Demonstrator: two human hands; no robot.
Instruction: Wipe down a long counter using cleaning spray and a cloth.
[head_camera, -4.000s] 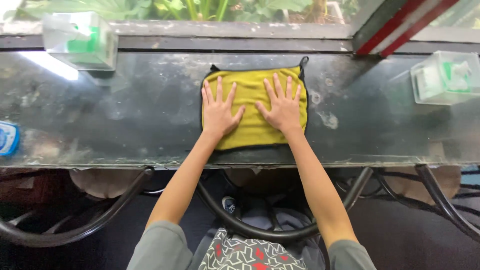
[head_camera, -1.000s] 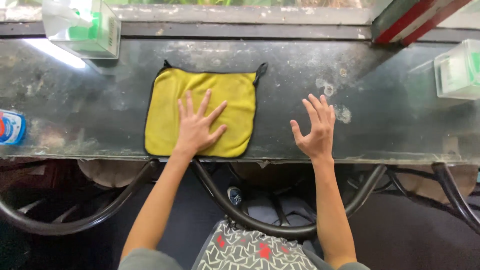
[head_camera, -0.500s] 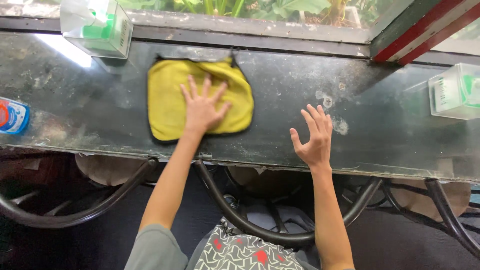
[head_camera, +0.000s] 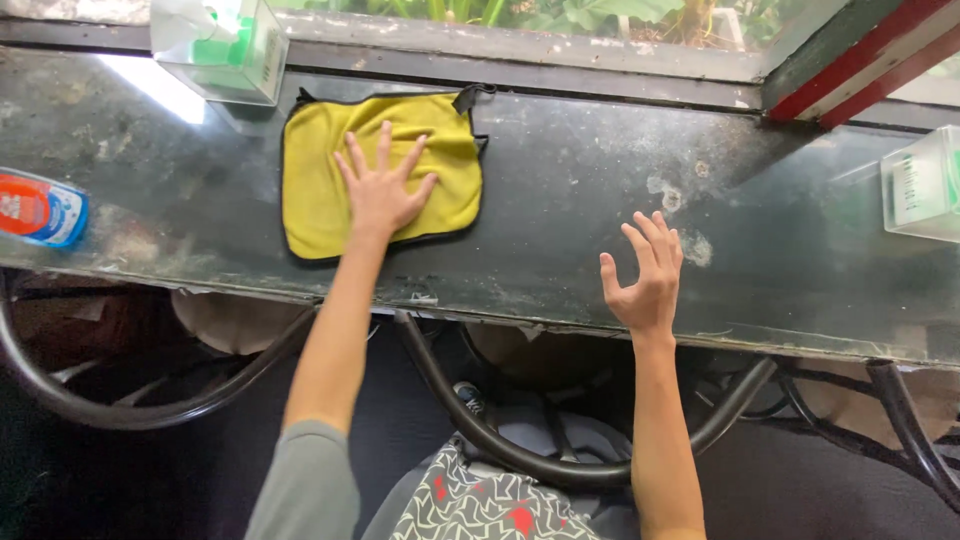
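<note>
Sliding further left along the glass counter (head_camera: 560, 200), the yellow cloth (head_camera: 320, 180) now sits close to the clear plastic dispenser box (head_camera: 215, 40) at the back, where a second ago it was nearer the middle of the top. The left hand (head_camera: 382, 190) is pressed flat on the cloth, fingers spread wide, palm down, not pinching or gripping anything, just pushing it around. The cloth's black edging and little hanging loop point toward the window ledge.

The right hand (head_camera: 645, 275) has come off the cloth entirely since four seconds back, when both palms were on it. Now it hovers open near the front edge of the glass, fingers apart and empty; can't really tell if the palm touches the surface.

So it's gone from two-handed to one-handed wiping, working leftward. Pale smudges (head_camera: 680, 220) sit on the glass to the right of the cloth, just beyond the right hand's fingertips, and they look untouched. A red and blue packet (head_camera: 40, 208) lies at the far left end.
</note>
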